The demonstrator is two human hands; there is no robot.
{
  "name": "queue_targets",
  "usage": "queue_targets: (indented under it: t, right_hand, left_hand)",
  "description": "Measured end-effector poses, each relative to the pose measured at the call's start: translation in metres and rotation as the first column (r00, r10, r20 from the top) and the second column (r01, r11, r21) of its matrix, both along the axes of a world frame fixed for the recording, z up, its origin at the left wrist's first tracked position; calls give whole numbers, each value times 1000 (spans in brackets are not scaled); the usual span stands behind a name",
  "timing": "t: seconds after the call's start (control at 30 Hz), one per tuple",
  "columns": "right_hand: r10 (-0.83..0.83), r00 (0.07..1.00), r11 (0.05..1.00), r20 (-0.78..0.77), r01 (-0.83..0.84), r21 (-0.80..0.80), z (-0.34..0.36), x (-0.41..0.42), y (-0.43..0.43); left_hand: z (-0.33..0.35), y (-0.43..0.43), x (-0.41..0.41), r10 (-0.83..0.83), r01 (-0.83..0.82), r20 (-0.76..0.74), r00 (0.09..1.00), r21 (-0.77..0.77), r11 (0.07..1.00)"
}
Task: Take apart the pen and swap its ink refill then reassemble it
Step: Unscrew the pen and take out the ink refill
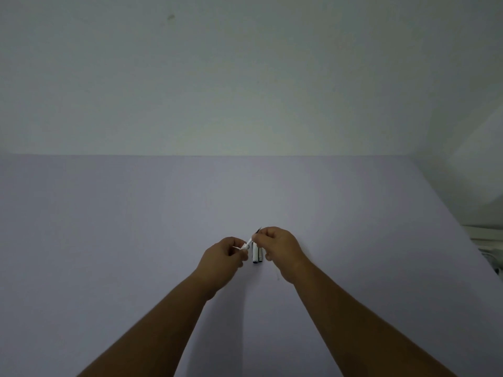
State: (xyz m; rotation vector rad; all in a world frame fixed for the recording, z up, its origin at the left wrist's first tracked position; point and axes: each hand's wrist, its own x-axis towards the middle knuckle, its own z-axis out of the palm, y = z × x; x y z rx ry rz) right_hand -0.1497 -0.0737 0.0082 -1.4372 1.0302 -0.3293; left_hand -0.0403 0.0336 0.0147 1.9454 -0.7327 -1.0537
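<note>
Head view: above a pale table [136, 240], the left hand [227, 257] and right hand [280, 247] both pinch a white pen [249, 242], apparently separating it near two spare pens [257, 254]; next, a straight, steady pull.

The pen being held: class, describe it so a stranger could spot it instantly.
Find the pale table and follow both forearms to where the left hand and right hand meet. The held pen slants between them, raised, unlike the two pens lying flat beneath.
</note>
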Motion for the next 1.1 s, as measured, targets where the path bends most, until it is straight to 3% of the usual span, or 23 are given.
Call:
queue_targets:
  t: [0.27, 0.37, 0.43, 0.63, 0.93, 1.03, 1.1]
  right_hand:
    - [58, 998, 996, -13, -57, 66, -9, -1, -21]
    - [-50, 965, 990, -258, 15, -137, -25, -1, -30]
    - [-22, 883, 959, -468, -114, -261, -36, 1, -28]
    - [-8, 751, 938, -660, -224, -265, -51, 13, -17]
    - [-86, 746, 949, -661, -140, -282, -50, 20, -11]
    - [-160, 840, 957, -519, 4, -289, -38, 19, -15]
    - [-212, 924, 965, -317, 147, -216, -27, 20, -18]
  left_hand:
    - [-7, -7, -3, 78, -78, 22, 997, 1, 997]
    - [-12, -6, 1, 108, -108, 16, 994, 17, 994]
    - [-15, -3, 5, 110, -111, 17, 994, 28, 993]
    - [-19, 2, 11, 122, -123, 8, 992, 51, 991]
    - [-18, 5, 15, 113, -113, -3, 994, 42, 993]
    - [-16, 7, 16, 107, -107, -9, 994, 38, 994]
    - [-14, 8, 16, 107, -106, -18, 994, 29, 994]
